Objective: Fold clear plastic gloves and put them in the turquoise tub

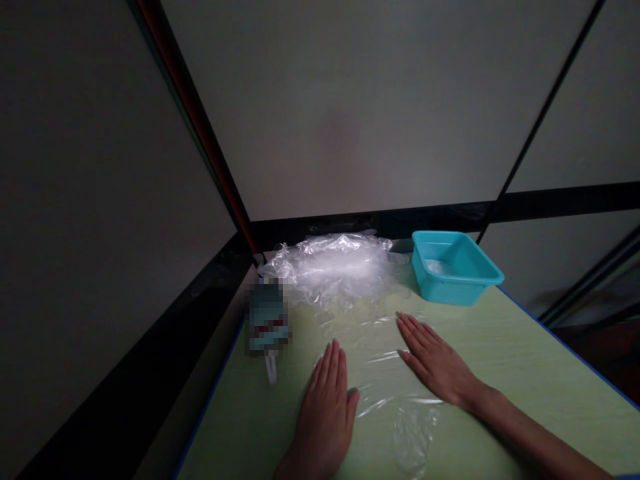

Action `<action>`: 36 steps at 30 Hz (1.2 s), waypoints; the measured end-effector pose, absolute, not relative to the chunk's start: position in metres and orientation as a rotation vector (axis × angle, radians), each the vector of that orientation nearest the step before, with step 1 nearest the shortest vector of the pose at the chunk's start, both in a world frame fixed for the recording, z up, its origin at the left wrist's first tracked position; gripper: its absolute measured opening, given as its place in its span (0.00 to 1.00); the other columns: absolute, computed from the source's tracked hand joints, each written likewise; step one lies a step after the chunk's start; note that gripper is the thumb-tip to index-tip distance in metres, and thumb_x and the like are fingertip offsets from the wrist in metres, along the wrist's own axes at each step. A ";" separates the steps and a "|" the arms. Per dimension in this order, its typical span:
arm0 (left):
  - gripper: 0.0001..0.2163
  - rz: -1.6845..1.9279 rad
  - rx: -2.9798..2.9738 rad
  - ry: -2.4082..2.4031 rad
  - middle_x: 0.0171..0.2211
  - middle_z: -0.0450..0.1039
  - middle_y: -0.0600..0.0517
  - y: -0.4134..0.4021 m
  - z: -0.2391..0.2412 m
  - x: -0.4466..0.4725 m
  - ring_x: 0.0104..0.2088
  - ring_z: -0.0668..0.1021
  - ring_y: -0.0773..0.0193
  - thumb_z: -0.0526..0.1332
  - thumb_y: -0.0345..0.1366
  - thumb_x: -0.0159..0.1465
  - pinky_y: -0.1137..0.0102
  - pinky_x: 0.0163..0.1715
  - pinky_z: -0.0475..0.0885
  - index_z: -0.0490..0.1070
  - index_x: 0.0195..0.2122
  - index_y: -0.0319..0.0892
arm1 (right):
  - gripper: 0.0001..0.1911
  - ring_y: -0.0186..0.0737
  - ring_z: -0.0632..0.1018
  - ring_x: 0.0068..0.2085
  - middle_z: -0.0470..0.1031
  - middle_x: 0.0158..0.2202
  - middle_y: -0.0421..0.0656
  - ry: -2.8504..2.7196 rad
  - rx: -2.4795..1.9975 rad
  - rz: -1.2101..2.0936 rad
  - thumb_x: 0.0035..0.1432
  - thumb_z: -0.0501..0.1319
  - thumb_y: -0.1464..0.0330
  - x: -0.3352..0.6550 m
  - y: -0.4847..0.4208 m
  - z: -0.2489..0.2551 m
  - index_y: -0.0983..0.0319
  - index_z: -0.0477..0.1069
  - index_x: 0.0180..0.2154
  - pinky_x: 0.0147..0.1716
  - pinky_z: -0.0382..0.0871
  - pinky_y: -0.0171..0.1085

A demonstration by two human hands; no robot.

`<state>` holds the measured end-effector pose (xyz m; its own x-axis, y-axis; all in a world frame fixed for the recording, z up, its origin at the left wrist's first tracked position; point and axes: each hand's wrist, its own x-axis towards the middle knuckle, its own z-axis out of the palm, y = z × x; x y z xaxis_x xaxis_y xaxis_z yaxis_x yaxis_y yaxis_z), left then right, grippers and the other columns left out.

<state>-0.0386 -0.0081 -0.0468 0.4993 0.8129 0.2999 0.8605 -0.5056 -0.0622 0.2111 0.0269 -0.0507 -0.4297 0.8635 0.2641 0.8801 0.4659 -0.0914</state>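
Note:
A clear plastic bag lies spread on the light green table, with creases running across it. My left hand rests flat at its left side, fingers stretched out and thumb slightly apart. On the opposite side, my right hand also lies flat with its fingers extended, touching the bag's right part. Neither hand grips anything. The bag's lower end sits crumpled between my two wrists. Beyond my hands is a heap of clear plastic bags, shiny and loosely piled.
A turquoise plastic basin stands at the back right with something whitish inside. At the left edge lies a blurred-out greenish packet with a white strip below it. Pale panelled walls border the table behind and left.

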 end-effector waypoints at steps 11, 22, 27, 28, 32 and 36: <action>0.25 -0.355 -2.569 -1.423 0.59 0.50 0.38 -0.012 -0.051 -0.043 0.58 0.55 0.53 0.51 0.34 0.59 0.61 0.51 0.62 0.50 0.57 0.30 | 0.30 0.43 0.48 0.61 0.44 0.62 0.47 -2.404 -1.521 -0.089 0.62 0.43 0.59 0.206 0.015 -0.049 0.63 0.36 0.61 0.56 0.51 0.47; 0.26 -0.403 -2.560 -1.346 0.59 0.50 0.40 -0.016 -0.055 -0.050 0.58 0.55 0.54 0.51 0.35 0.59 0.62 0.50 0.63 0.48 0.58 0.32 | 0.30 0.44 0.47 0.61 0.42 0.62 0.48 -2.431 -1.575 -0.071 0.62 0.43 0.59 0.202 0.004 -0.046 0.66 0.38 0.61 0.56 0.52 0.47; 0.28 -0.391 -2.558 -1.346 0.59 0.50 0.39 -0.016 -0.054 -0.051 0.58 0.56 0.54 0.51 0.35 0.59 0.62 0.50 0.64 0.46 0.59 0.32 | 0.30 0.44 0.47 0.61 0.42 0.62 0.47 -2.425 -1.582 -0.074 0.62 0.43 0.58 0.202 0.004 -0.046 0.65 0.39 0.61 0.56 0.51 0.46; 0.28 -0.391 -2.562 -1.345 0.59 0.50 0.39 -0.016 -0.054 -0.051 0.58 0.56 0.54 0.51 0.35 0.59 0.62 0.50 0.64 0.46 0.59 0.32 | 0.31 0.44 0.47 0.61 0.42 0.62 0.47 -2.421 -1.581 -0.074 0.62 0.44 0.58 0.202 0.004 -0.046 0.65 0.39 0.61 0.56 0.50 0.46; 0.28 -0.379 -2.575 -1.350 0.59 0.49 0.40 -0.017 -0.052 -0.053 0.58 0.56 0.54 0.51 0.36 0.59 0.62 0.50 0.63 0.45 0.59 0.32 | 0.31 0.45 0.47 0.61 0.41 0.62 0.48 -2.425 -1.592 -0.071 0.61 0.43 0.57 0.201 0.003 -0.047 0.65 0.40 0.61 0.56 0.50 0.47; 0.28 -0.363 -2.572 -1.365 0.59 0.49 0.40 -0.018 -0.052 -0.055 0.58 0.56 0.55 0.51 0.34 0.59 0.62 0.50 0.63 0.44 0.59 0.33 | 0.31 0.44 0.46 0.61 0.41 0.62 0.48 -2.419 -1.602 -0.075 0.61 0.43 0.57 0.199 0.002 -0.047 0.65 0.39 0.61 0.56 0.50 0.47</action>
<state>-0.0548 -0.0176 -0.0519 0.5417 0.7811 0.3105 0.8322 -0.5505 -0.0669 0.1993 0.0022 -0.0468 -0.3707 0.9009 0.2257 0.9132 0.3978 -0.0881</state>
